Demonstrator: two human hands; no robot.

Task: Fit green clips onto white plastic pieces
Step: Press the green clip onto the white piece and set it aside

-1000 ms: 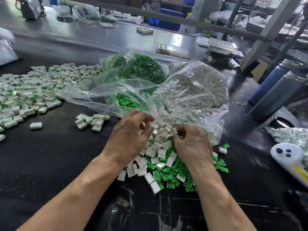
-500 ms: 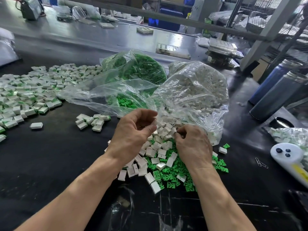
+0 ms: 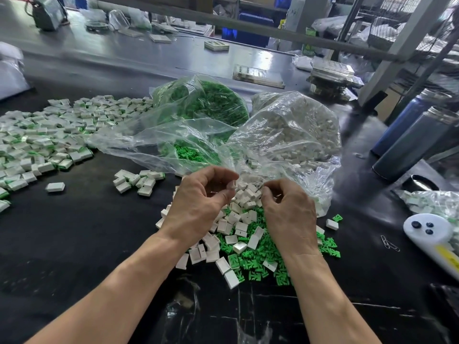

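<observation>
While I watch from the head camera, the left hand pinches 1 white piece between thumb and fingertips, just above the loose heap of white pieces. Close beside it the right hand hangs over the same heap with fingers curled; I cannot tell whether they hold anything. Green clips lie scattered under and in front of both hands. Behind them 2 clear bags gape, 1 with green clips, 1 with white pieces. Fitted pieces spread far left on the black table. 2 dark bottles stand at right.
</observation>
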